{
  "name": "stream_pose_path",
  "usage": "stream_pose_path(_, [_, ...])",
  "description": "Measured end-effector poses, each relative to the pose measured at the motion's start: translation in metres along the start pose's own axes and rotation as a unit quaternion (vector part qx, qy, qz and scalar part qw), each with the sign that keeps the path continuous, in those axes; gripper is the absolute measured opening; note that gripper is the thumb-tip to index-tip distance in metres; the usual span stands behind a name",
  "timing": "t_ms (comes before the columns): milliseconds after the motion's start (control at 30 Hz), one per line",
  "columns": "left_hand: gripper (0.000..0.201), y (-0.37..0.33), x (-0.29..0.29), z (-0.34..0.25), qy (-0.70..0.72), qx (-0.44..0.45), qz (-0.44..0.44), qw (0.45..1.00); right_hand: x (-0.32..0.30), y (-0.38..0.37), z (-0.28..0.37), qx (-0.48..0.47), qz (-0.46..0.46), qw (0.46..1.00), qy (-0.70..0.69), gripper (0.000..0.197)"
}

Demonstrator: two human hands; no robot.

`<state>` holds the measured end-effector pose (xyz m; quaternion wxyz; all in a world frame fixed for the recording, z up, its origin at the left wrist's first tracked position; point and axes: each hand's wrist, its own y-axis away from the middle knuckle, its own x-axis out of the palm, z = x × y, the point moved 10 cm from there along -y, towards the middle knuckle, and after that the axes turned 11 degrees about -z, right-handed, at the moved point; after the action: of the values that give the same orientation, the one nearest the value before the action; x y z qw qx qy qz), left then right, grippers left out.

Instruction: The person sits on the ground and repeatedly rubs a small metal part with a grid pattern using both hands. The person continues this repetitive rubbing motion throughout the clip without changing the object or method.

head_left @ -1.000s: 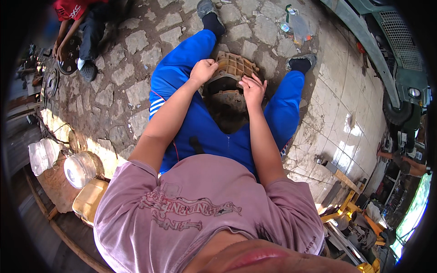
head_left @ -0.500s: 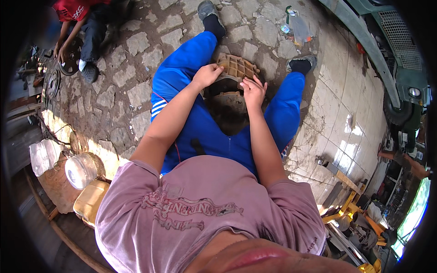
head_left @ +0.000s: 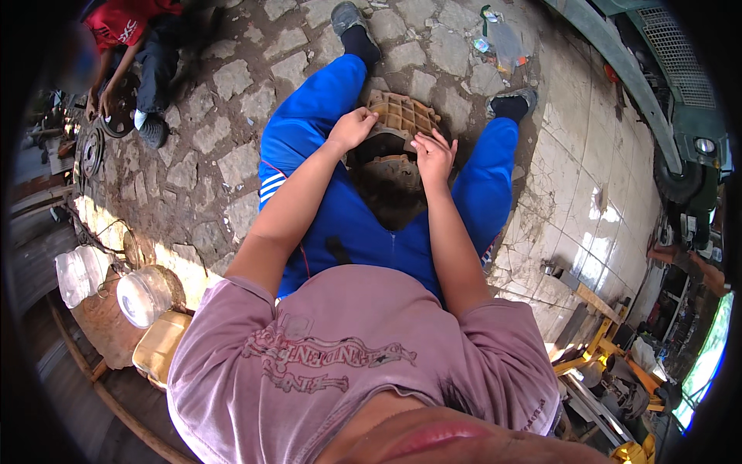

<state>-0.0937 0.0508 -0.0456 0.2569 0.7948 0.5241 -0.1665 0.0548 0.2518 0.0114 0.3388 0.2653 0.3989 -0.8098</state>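
Note:
Between my legs stands a brown, rusty metal housing [head_left: 403, 110] with a ribbed, grid-like outer wall and a dark hollow on my side. My left hand [head_left: 354, 129] is closed at its left rim, thumb and forefinger pinched together on the edge. Across the opening, my right hand [head_left: 435, 159] pinches at the right part of the rim with thumb and forefinger. Its other fingers stretch up and apart. Whether something thin lies between the fingertips is too small to make out. The lower part of the housing sits in shadow.
Uneven paving stones [head_left: 232, 81] lie left, pale tiles [head_left: 576, 178] right. A co-worker's hands [head_left: 108, 100] rest on a round metal part at upper left. Clear plastic containers [head_left: 144, 296] and a yellowish jerrycan [head_left: 162, 346] stand lower left. A green vehicle [head_left: 688, 116] is at right.
Both hands keep nearly the same place at the rim, with only slight finger movement on the right. The whole view has shifted a little.

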Motion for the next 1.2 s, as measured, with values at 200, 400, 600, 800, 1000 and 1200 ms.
stream_pose_path(200, [0.049, 0.005, 0.009, 0.003, -0.013, 0.007, 0.013, 1.0, 0.0, 0.013, -0.006, 0.039, 0.009, 0.999, 0.015, 0.013])
stream_pose_path(400, [0.039, -0.001, 0.006, 0.007, -0.003, 0.029, -0.023, 0.999, -0.002, 0.011, -0.005, 0.022, -0.001, 1.0, 0.008, 0.011])
stream_pose_path(600, [0.042, -0.002, -0.001, -0.004, -0.086, 0.038, -0.02, 0.995, 0.003, 0.002, 0.009, -0.023, -0.001, 1.0, -0.005, 0.012])
stream_pose_path(800, [0.051, 0.006, -0.01, -0.016, -0.124, 0.038, -0.016, 0.991, 0.001, 0.002, 0.007, -0.011, -0.02, 1.0, 0.007, 0.011])
stream_pose_path(1000, [0.064, 0.008, -0.011, -0.016, -0.107, 0.031, -0.027, 0.993, -0.004, 0.014, -0.007, 0.042, -0.017, 0.999, 0.008, 0.009])
stream_pose_path(1200, [0.068, 0.006, -0.009, -0.017, -0.106, 0.02, -0.001, 0.994, -0.006, 0.013, 0.006, 0.038, -0.011, 0.998, 0.046, 0.015])
